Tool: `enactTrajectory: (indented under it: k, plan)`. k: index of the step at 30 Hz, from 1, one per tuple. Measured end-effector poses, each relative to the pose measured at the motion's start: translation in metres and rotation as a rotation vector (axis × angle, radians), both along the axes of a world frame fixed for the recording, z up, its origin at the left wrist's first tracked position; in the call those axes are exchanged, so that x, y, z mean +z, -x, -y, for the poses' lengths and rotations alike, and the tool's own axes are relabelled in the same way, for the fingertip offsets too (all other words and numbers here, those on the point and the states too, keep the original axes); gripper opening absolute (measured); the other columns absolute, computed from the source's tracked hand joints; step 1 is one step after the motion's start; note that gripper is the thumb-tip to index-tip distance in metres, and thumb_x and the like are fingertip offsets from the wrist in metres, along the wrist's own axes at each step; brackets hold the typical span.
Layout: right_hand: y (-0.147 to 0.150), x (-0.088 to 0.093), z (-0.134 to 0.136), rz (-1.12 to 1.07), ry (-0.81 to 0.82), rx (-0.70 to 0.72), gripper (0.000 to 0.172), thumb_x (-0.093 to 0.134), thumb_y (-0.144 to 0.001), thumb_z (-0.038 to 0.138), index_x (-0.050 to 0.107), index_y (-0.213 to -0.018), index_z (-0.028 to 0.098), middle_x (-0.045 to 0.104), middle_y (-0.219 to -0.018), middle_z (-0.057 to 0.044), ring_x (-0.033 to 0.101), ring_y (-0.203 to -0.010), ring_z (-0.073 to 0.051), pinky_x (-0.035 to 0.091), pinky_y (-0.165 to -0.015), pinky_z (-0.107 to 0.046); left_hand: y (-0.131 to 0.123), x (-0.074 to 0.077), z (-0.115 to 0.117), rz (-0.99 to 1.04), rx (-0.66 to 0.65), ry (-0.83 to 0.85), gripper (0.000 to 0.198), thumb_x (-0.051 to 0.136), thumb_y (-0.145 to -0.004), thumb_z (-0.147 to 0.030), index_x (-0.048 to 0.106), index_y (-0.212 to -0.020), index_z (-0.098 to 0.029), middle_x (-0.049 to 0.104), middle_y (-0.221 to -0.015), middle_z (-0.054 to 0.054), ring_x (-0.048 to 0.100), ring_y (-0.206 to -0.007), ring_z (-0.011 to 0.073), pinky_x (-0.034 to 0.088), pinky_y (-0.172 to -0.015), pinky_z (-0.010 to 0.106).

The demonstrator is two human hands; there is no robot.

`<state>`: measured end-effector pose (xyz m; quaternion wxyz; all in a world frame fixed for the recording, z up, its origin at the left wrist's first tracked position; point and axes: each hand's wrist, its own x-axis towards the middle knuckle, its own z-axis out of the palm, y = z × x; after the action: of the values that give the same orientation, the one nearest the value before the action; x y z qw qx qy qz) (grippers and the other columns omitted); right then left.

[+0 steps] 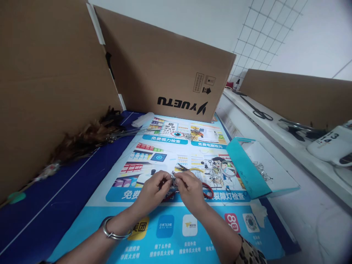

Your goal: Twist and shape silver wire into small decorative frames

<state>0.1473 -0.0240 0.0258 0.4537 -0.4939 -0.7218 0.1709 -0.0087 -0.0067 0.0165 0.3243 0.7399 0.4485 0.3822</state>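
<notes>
At the right edge of the blue tabletop (64, 207), an open turquoise-and-white box (244, 170) holds tangled silvery wires (260, 169). Nearer the front edge, the left hand (154, 186) and right hand (191, 186) pinch a silvery wiry piece (173, 179).

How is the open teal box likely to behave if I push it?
The teal box looks thin-walled, so it is probably light and may slide easily. Its open top likely leaves the sides able to flex. The loose tangle of wire inside could shift or snag.

Upside-down YUETU cardboard panel (165, 62), numbered white mug (328, 147), black scissors (257, 112), perhaps brown feathers (78, 142)
</notes>
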Motion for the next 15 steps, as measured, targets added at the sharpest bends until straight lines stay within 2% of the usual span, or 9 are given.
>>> enactTrajectory:
  k: [5, 9, 15]
  plan:
    - [0.0006, -0.0045, 0.0020, 0.142, -0.036, -0.049, 0.023, 0.043, -0.085, 0.015, 0.061, -0.098, 0.016, 0.062, -0.089, -0.008, 0.057, -0.086, -0.018, 0.047, -0.079, -0.030, -0.0016, -0.0017, 0.0021, -0.095, 0.034, -0.127, 0.009, 0.041, -0.083, -0.020, 0.049, -0.080, -0.019, 0.053, -0.075, 0.001, 0.050, -0.068, 0.0150, 0.039, -0.064, 0.027]
    - [0.0009, -0.0047, 0.0039, 0.241, 0.008, -0.103, 0.024, 0.041, -0.085, 0.015, 0.061, -0.098, 0.016, 0.060, -0.089, -0.009, 0.056, -0.086, -0.019, 0.046, -0.080, -0.032, -0.0033, -0.0056, 0.0024, -0.131, 0.074, -0.208, 0.009, 0.041, -0.083, -0.019, 0.049, -0.083, -0.019, 0.055, -0.080, 0.003, 0.052, -0.074, 0.0166, 0.040, -0.069, 0.029]
    - [0.0020, 0.0042, 0.0047, 0.160, 0.089, -0.089, 0.018, 0.044, -0.083, 0.014, 0.061, -0.088, 0.018, 0.061, -0.083, -0.006, 0.055, -0.082, -0.018, 0.044, -0.075, -0.030, -0.0043, -0.0044, 0.0033, -0.101, 0.108, -0.174, 0.008, 0.041, -0.083, -0.019, 0.049, -0.084, -0.020, 0.058, -0.083, 0.003, 0.055, -0.076, 0.0169, 0.042, -0.070, 0.028]
